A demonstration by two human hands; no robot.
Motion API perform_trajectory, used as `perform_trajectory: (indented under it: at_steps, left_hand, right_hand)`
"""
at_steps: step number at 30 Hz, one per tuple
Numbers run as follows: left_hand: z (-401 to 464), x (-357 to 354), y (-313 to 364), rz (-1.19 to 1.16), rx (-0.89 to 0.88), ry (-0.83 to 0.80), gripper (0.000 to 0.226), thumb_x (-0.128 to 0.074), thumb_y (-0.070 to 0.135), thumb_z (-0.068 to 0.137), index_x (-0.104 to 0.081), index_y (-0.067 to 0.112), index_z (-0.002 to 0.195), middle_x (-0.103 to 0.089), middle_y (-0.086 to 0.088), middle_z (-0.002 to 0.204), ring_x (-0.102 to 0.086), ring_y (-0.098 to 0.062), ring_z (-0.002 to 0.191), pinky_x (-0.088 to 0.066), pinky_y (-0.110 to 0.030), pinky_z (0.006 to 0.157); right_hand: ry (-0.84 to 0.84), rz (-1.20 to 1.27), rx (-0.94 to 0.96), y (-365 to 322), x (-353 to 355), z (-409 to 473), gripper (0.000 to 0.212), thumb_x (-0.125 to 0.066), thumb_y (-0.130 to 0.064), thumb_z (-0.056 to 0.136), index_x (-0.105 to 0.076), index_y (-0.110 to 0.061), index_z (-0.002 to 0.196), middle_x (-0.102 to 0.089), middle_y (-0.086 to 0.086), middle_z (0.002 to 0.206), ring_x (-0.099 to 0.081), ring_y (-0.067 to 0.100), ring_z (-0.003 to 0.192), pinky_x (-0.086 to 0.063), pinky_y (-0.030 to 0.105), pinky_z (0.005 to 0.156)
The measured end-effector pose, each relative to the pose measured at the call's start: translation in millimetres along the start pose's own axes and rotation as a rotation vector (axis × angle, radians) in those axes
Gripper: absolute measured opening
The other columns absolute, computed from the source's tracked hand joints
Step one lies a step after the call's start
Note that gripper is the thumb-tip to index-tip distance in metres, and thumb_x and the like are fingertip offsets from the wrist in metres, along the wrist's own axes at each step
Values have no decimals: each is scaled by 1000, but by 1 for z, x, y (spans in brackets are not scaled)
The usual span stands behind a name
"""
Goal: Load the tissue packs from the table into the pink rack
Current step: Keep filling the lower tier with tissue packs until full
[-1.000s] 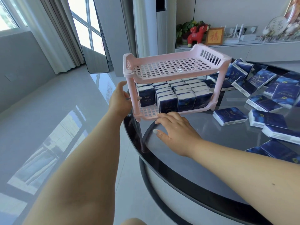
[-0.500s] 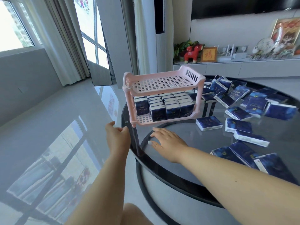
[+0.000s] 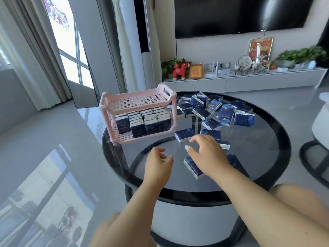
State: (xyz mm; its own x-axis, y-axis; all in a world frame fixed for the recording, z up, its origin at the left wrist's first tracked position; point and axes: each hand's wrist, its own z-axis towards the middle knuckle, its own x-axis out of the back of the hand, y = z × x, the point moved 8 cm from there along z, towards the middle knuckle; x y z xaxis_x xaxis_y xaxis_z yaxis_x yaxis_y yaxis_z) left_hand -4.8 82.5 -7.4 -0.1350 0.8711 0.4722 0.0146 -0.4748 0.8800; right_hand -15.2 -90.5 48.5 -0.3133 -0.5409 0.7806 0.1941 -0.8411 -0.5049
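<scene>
The round glass table (image 3: 258,157) fills the middle of the frame, dark-rimmed, on a pale drum base. The pink rack (image 3: 137,111), two tiers, stands at the table's left edge, left of centre in the frame. Its top shelf is bare grid. Its bottom shelf holds upright packs (image 3: 142,122) in tight rows, blue faces toward the viewer, with a strip of open grid showing in front of them. Loose packs (image 3: 213,108) lie heaped and tilted on the far half of the glass, right of the rack and near it, some leaning on one another. One flat pack (image 3: 185,134) lies just right of the rack's front corner, apart from it. Another pack (image 3: 193,167) lies flat nearer the viewer, partly under the right wrist. The right hand (image 3: 206,154) hovers palm down over the glass at centre frame, fingers spread and slightly curled, holding nothing; its fingertips are close to the flat pack, contact not discernible. The left hand (image 3: 157,164) is below and left of it, over bare glass, fingers loosely curled with a narrow gap to the thumb, empty, well clear of the rack. A television (image 3: 240,13) hangs on the wall in the upper right, above a low cabinet (image 3: 249,81) carrying ornaments and plants.
</scene>
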Motion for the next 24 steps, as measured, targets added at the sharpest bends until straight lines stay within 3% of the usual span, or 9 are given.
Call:
perform_trajectory:
  at_steps: [3,5,9,12,15,18,21,24]
  left_hand:
    - [-12,-25,9,213,-78,-67,47,-58,46,90,-49,20,129,-52,2,122,-43,-17,118,-41,-32,99]
    - [-19,-37,17,327,-100,-96,59,-54,57,89,-46,21,135,-47,1,135,-33,-20,129,-32,-35,107]
    - [-24,-62,27,528,-95,-188,79,-45,72,84,-34,23,145,-35,-1,149,-26,-26,137,-24,-41,110]
    - [-28,-69,31,636,-139,-186,79,-47,76,80,-39,24,139,-42,0,142,-32,-25,131,-27,-40,106]
    - [-29,-64,30,533,-143,-123,70,-62,73,71,-46,24,119,-52,5,117,-41,-21,115,-34,-35,95]
    - [-31,-55,26,263,-144,-71,58,-78,55,68,-42,25,103,-53,6,99,-48,-17,99,-43,-30,80]
    - [-35,-41,20,36,-131,-6,37,-74,38,81,-45,21,96,-58,1,93,-55,-15,83,-42,-23,64]
    - [-36,-30,14,-138,-129,26,28,-67,30,89,-49,20,107,-61,2,95,-60,-13,87,-49,-26,76]
  right_hand:
    - [158,-57,-75,30,29,-11,26,-60,-30,89,-59,-12,107,-61,3,109,-50,24,108,-38,35,89]
    - [237,-125,-152,50,40,-22,29,-61,-27,86,-58,-9,109,-61,7,110,-50,28,105,-39,38,89]
    - [272,-269,-329,83,41,-50,45,-58,-40,85,-57,-4,112,-60,15,110,-49,33,104,-39,41,91]
    - [222,-361,-427,99,35,-68,55,-46,-53,89,-60,-2,105,-61,17,106,-50,33,101,-38,40,90]
    - [208,-349,-408,102,32,-75,55,-42,-55,90,-61,-4,94,-61,15,99,-50,31,95,-39,39,85]
    - [234,-257,-341,97,28,-76,49,-49,-54,88,-58,-6,91,-60,11,95,-51,29,92,-42,37,77]
    - [253,-146,-264,89,27,-77,43,-55,-52,86,-54,-8,89,-57,7,88,-53,26,83,-41,34,65]
    - [241,-43,-207,81,27,-79,37,-57,-49,86,-51,-13,89,-52,-1,82,-49,20,71,-34,28,56]
